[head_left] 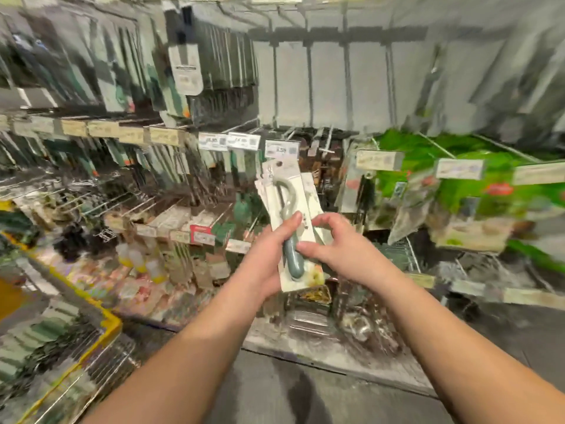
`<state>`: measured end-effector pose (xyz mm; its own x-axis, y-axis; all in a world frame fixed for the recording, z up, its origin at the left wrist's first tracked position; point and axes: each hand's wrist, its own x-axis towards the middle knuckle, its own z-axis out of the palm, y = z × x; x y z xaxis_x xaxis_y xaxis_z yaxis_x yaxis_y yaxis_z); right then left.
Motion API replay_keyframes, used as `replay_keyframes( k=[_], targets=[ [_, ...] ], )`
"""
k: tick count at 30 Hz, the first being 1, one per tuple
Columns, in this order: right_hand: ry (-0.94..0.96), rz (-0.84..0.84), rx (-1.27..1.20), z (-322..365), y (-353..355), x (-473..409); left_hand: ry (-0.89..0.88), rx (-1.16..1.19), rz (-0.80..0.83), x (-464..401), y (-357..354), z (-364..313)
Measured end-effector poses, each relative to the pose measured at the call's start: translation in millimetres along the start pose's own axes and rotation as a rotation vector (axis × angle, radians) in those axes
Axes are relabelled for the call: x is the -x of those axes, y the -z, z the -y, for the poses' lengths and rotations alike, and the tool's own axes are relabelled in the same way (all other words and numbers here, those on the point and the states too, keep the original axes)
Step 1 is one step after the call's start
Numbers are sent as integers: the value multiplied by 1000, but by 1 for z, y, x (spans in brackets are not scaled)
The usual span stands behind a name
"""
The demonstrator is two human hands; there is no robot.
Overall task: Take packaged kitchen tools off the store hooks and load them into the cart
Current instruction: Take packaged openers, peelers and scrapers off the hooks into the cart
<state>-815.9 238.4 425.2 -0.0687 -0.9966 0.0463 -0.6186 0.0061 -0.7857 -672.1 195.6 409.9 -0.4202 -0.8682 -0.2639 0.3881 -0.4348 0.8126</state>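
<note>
Packaged peeler (290, 228), grey-green handle on a pale backing card, was held up mid-scene in front of the hook wall, tilted slightly left, more cards of the same kind stacked behind it. Left hand (269, 255) was closed around the lower left edge of the pack, thumb on the front. Right hand (333, 243) pinched the right edge with fingertips curled in. The top of the card sat just below the price tags (244, 141); too blurred to tell whether its hang hole was clear of the hook. Cart (76, 341), yellow-rimmed wire basket at near left, already held what looked like several dark and green packs. Judged mid-task: some loaded, this bunch not yet in the cart, many items left on the hooks (116, 200) at left and the green packages (477, 203) at right.
</note>
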Motion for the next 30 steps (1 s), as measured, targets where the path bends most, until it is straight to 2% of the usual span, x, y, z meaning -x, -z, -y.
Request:
replay_keyframes(
  k=[4,11,13,15,22,26,30],
  targets=[
    [-61,-18,-21,-44,73,8,54,18,77,-19,-80,25],
    [-156,-79,-170,-93,168,21,45,-49,-59,-56,-173,62],
    [-176,-62,-296,-106,183,18,36,-34,-57,-60,-190,67],
    [-185,-60,-418,-114,196,14,24,-29,-54,-64,-204,69],
    [-211,-225,-834,-124,219,4,-40,-93,5,-78,-223,62],
    [-193,-226,-824,-124,229,3,-73,-106,63,-87,-230,51],
    [-124,-342,-744,-125,249,0,-125,-123,57,-93,-234,39]
  ],
)
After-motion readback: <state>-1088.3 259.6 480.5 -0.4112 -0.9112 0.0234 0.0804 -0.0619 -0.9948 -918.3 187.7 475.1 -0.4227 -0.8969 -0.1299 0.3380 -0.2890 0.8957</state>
